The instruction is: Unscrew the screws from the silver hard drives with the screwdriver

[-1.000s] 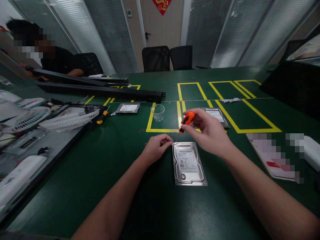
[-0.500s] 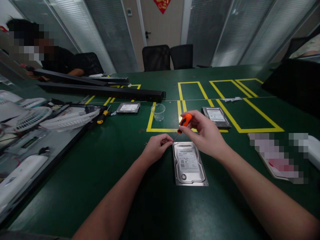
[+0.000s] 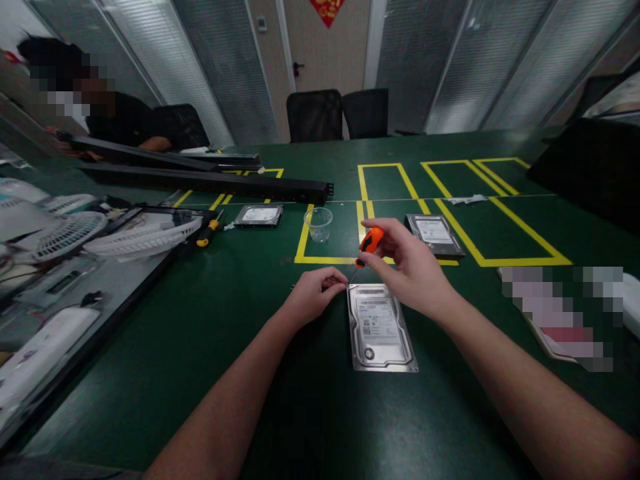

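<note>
A silver hard drive [image 3: 383,330] lies label up on the green table in front of me. My right hand [image 3: 410,267] grips an orange and black screwdriver [image 3: 371,240], its thin shaft slanting down to the drive's far left corner. Beside that same corner my left hand [image 3: 316,293] is closed, thumb and fingers pinched together near the screwdriver's tip. Whatever is in the pinch is too small to make out. Beyond the hands stands a clear plastic cup [image 3: 319,225]. A second hard drive [image 3: 434,235] is behind my right hand, and a third hard drive [image 3: 259,215] lies farther left.
At left, a dark-rimmed panel [image 3: 117,303] holds white fan parts [image 3: 145,239]; a yellow and black screwdriver [image 3: 208,232] lies by its edge. Long black bars [image 3: 210,183] extend across the far left, where a person [image 3: 125,120] sits. A pale, flat object [image 3: 545,320] lies right.
The view has shifted very slightly. Both hands, the screwdriver and the hard drive keep the same positions relative to each other.
</note>
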A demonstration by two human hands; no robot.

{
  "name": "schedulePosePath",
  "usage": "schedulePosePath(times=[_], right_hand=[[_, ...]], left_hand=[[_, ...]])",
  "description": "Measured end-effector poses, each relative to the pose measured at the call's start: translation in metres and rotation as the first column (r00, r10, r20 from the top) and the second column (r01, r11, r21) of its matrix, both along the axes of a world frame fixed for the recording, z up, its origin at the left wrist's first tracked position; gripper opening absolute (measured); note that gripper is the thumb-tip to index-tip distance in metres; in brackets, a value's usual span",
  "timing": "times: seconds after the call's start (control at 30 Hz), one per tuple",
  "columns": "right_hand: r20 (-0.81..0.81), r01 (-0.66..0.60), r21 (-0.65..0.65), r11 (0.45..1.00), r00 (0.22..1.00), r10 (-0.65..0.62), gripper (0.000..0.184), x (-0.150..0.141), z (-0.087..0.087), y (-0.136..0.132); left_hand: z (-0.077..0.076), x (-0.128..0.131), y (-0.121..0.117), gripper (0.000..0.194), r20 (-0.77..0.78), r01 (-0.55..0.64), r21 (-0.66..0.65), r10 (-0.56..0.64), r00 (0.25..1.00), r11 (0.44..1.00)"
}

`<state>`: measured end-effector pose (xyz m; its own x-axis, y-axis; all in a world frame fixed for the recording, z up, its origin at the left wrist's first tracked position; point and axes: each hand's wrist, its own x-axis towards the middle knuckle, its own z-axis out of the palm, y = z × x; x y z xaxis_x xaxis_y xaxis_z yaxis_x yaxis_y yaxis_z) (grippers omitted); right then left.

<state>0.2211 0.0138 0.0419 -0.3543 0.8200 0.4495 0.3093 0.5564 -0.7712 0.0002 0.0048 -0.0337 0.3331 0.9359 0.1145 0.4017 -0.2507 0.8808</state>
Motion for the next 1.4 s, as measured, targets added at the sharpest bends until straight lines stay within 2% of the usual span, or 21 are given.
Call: schedulePosePath(times=[0.7, 1.0, 1.4], right_hand=[[0.005, 0.008, -0.004, 1.0, 1.0, -0.008, 0.047, -0.001, -0.001, 0.001], [0.048, 0.021, 0.083, 0.996, 0.999, -0.025, 0.051, -0.002, 0.002, 0.0], [-0.096, -0.065, -0.104, 0.992, 0.994, 0.055, 0.033, -0.011, 0.018, 0.001]], left_hand=[[-0.003, 0.001, 0.0, 0.005, -0.006, -0.004, 0.027, 0.005, 1.0, 1.0], [-0.002, 0.0, 0.0, 0.005, -0.014, 0.0, 0.038, 0.001, 1.0, 0.999], [-0.003, 0.0, 0.001, 0.007, -0.018, -0.003, 0.041, 0.004, 1.0, 0.999]])
